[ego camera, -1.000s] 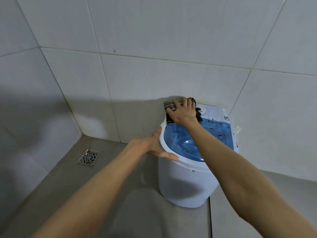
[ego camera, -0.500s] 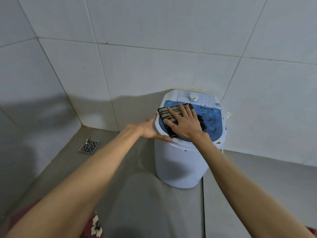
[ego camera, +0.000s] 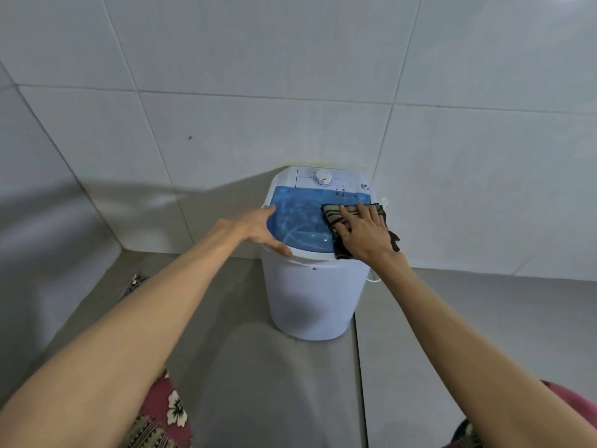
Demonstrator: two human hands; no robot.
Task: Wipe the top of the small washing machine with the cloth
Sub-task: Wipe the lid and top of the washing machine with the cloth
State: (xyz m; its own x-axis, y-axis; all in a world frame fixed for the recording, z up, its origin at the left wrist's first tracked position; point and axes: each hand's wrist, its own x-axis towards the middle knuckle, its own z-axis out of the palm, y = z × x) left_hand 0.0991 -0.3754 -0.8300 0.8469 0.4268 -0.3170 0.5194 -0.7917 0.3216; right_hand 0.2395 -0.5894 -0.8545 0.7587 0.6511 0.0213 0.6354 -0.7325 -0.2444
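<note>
Tiled corner — right hand (ego camera: 363,236) flat, cloth (ego camera: 332,215) shifted to lid's (ego camera: 297,221) right side; left hand (ego camera: 261,229) open.

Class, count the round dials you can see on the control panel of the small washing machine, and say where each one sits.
1. A single white dial sits near the middle of the control panel, at the back of the washing machine, behind the blue lid. No part of the panel is covered.

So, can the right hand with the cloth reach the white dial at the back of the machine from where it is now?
Probably yes. The right hand presses the cloth flat on the blue lid, and the dial sits just beyond it on the white panel, with nothing in between.
</note>
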